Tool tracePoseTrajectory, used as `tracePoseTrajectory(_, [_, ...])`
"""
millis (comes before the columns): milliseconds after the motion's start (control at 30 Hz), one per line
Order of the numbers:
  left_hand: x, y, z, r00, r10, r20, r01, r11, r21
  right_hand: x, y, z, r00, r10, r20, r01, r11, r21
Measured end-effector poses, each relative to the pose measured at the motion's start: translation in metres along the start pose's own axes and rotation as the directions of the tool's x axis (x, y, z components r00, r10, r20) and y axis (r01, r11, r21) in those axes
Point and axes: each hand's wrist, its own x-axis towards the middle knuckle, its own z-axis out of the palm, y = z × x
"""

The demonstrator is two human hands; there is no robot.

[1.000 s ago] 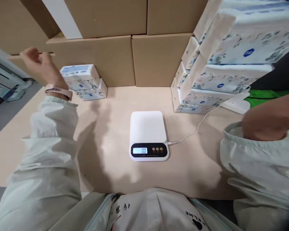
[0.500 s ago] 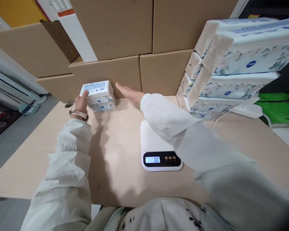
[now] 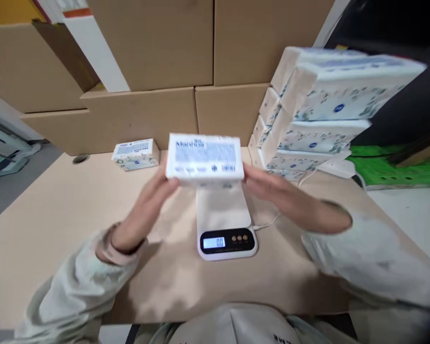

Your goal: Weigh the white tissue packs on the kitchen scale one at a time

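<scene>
Between my two hands a pack of tissues (image 3: 205,157) is held up by its ends, above the back part of a white kitchen scale (image 3: 224,210). My left hand (image 3: 146,205) grips its left end, thumb at the lower front corner. My right hand (image 3: 275,191) presses on the right end with fingers stretched along it. The scale's lit display (image 3: 214,242) reads 0.0. Another tissue pack (image 3: 136,155) lies on the table at the left, near the cardboard boxes. Both hands are somewhat blurred.
Tall stacks of tissue packs (image 3: 322,95) stand at the right. Cardboard boxes (image 3: 143,119) form a wall along the back of the table (image 3: 57,229). A white cable (image 3: 272,222) runs from the scale's right side. A round hole (image 3: 80,158) is in the table's left back corner.
Of the two stacked packs at the left, one is now lifted and carried right, over the scale. My right hand has come to its right end. The view has shifted slightly.
</scene>
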Motion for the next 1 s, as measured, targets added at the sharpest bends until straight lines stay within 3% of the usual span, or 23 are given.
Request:
tracePoseTrajectory(100, [-0.026, -0.018, 0.028, 0.988, -0.103, 0.111, 0.098, 0.994, 0.044, -0.037, 0.029, 0.004, 0.999, 0.053, -0.008, -0.052, 0.998, 0.019])
tracePoseTrajectory(233, [-0.049, -0.043, 0.045, 0.969, -0.173, 0.176, 0.168, 0.985, 0.040, -0.050, 0.066, 0.005, 0.998, 0.056, -0.012, -0.056, 0.998, 0.034])
tracePoseTrajectory(333, [-0.063, -0.059, 0.048, 0.970, -0.187, 0.153, 0.183, 0.982, 0.040, -0.054, 0.088, 0.007, 0.982, 0.067, -0.176, -0.063, 0.998, 0.027])
tracePoseTrajectory(400, [-0.071, -0.070, 0.045, 0.987, -0.161, 0.020, 0.160, 0.985, 0.067, -0.058, 0.104, 0.011, 0.912, 0.056, -0.407, -0.056, 0.998, 0.013])
tracePoseTrajectory(500, [-0.078, -0.086, 0.034, 0.975, -0.069, -0.211, 0.090, 0.991, 0.094, -0.064, 0.122, 0.015, 0.734, -0.030, -0.679, 0.018, 1.000, -0.024])
tracePoseTrajectory(567, [-0.080, -0.093, 0.026, 0.951, -0.043, -0.308, 0.066, 0.996, 0.065, -0.066, 0.128, 0.016, 0.645, -0.083, -0.760, 0.079, 0.996, -0.041])
tracePoseTrajectory(667, [-0.078, -0.097, 0.019, 0.912, -0.072, -0.403, 0.079, 0.997, 0.002, -0.066, 0.129, 0.013, 0.548, -0.103, -0.830, 0.108, 0.993, -0.052])
tracePoseTrajectory(733, [-0.077, -0.097, 0.017, 0.898, -0.107, -0.427, 0.108, 0.994, -0.021, -0.065, 0.128, 0.012, 0.517, -0.104, -0.850, 0.097, 0.993, -0.063])
tracePoseTrajectory(867, [-0.075, -0.101, 0.019, 0.885, -0.204, -0.418, 0.184, 0.979, -0.087, -0.065, 0.129, 0.013, 0.514, -0.111, -0.851, 0.080, 0.993, -0.081])
tracePoseTrajectory(1000, [-0.071, -0.109, 0.016, 0.816, -0.410, -0.407, 0.317, 0.907, -0.279, -0.064, 0.130, 0.014, 0.485, -0.116, -0.867, 0.083, 0.993, -0.086])
